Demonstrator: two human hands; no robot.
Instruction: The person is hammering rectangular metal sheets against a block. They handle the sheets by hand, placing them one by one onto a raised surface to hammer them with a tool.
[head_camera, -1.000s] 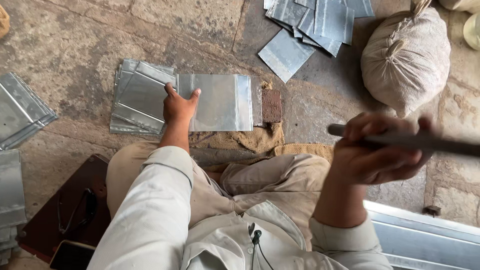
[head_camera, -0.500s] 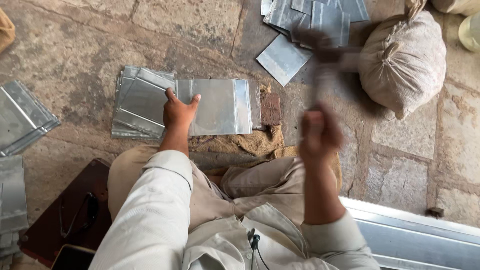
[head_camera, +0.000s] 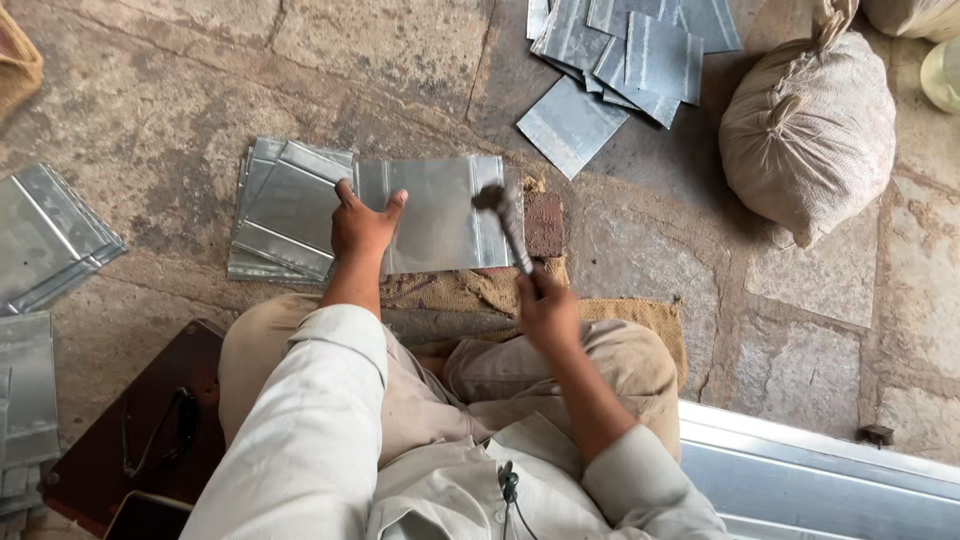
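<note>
Just 1 hammer (head_camera: 505, 222), 1 sheet (head_camera: 440, 213).

Tied beige sack (head_camera: 808, 135) stands upper right.

sack: tied cloth sack (head_camera: 808, 130), upper right
loose sheets: grey pile (head_camera: 630, 50), top centre
eyeglasses: on dark board (head_camera: 160, 428), lower left

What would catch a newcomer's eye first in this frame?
At centre, the right hand grips a hammer whose head sits on the right edge of a shiny metal sheet, while the left hand presses flat on the sheet's left side. Next come the loose pile of cut sheets at top and the tied sack at upper right on the stone floor.
</note>
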